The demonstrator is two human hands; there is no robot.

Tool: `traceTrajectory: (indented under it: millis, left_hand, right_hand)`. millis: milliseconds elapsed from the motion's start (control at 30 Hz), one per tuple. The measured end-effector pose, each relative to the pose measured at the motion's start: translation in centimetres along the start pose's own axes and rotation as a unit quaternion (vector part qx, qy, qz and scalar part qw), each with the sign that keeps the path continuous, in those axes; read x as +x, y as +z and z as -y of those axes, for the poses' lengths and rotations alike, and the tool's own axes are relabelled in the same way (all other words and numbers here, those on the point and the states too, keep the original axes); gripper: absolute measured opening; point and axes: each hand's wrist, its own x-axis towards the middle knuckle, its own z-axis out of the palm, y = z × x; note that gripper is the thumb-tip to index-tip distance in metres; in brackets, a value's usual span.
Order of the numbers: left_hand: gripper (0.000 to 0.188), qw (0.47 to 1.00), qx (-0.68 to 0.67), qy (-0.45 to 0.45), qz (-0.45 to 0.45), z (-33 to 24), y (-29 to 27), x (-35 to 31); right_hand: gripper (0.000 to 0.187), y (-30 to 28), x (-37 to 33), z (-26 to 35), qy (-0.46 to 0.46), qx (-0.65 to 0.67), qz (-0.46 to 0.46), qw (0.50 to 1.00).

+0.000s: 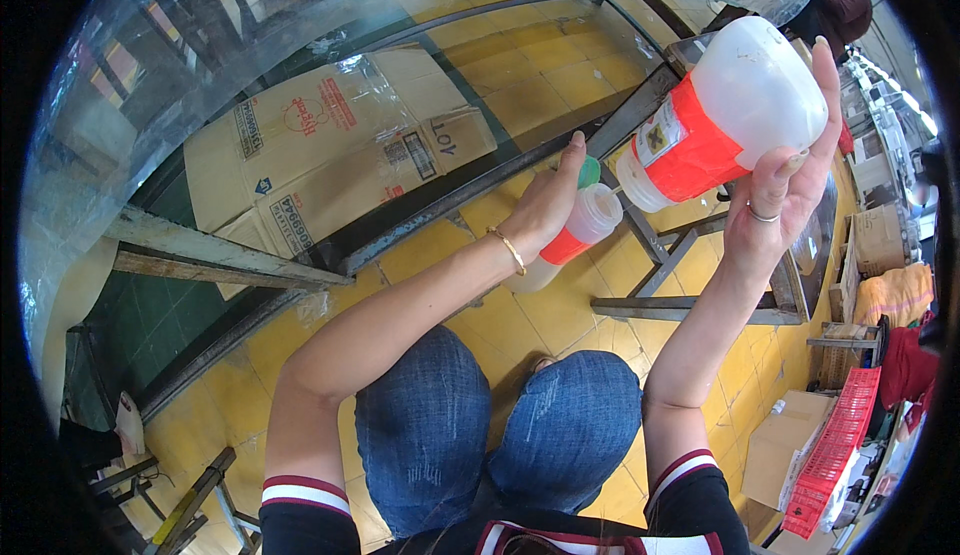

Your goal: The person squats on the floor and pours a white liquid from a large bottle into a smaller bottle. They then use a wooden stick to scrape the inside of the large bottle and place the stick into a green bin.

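Observation:
My right hand (772, 217) grips a large translucent white jug (765, 85) with a wide red band, tipped so that its open mouth points down and left. My left hand (543, 207) is wrapped around a smaller translucent bottle (594, 213), also red-banded and uncapped, just below that mouth. Between the two openings, which are apart, runs a thin pale stream. A green cap (590, 172) shows beside my left thumb; whether the fingers pinch it is hard to see. Most of the small bottle's lower side is hidden by my left hand.
Left of my hands, a flattened cardboard box (345, 140) lies across a metal frame (440, 205). Clear plastic sheeting (110, 85) hangs at upper left. A metal stand (690, 307) is below the jug. At right are a carton (785, 445) and red crate (832, 455); another person (845, 10) is farther off.

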Motion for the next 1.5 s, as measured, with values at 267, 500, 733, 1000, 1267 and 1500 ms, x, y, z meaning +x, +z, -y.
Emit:
traceTrajectory:
  millis: [267, 500, 733, 1000, 1267, 1500]
  left_hand:
    - [0.081, 1.000, 0.004, 0.009, -0.004, -0.2, 0.1, -0.2]
    - [0.082, 1.000, -0.004, 0.003, 0.012, -0.2, -0.1, -0.2]
    - [0.084, 0.999, -0.024, 0.003, 0.023, -0.2, 0.1, -0.3]
    - [0.088, 0.999, -0.026, 0.008, 0.027, -0.9, 0.3, -1.1]
    - [0.086, 0.999, -0.019, 0.011, 0.032, -2.5, 0.7, -2.5]
    - [0.077, 0.997, -0.055, -0.007, 0.048, -2.8, 0.7, -2.5]
  right_hand:
    - [0.096, 0.1, -0.2, 0.1, 0.013, -0.007, -0.002, 1.000]
    - [0.096, 0.2, -0.7, -0.2, 0.022, -0.017, -0.002, 1.000]
    - [0.094, 0.4, -1.7, -0.5, 0.035, -0.016, 0.005, 0.999]
    - [0.088, 0.6, -2.9, -1.1, 0.056, 0.003, 0.006, 0.998]
    - [0.082, 0.9, -3.6, -1.9, 0.068, 0.020, 0.022, 0.997]
    - [0.081, 0.7, -3.7, -2.3, 0.067, 0.028, 0.016, 0.997]
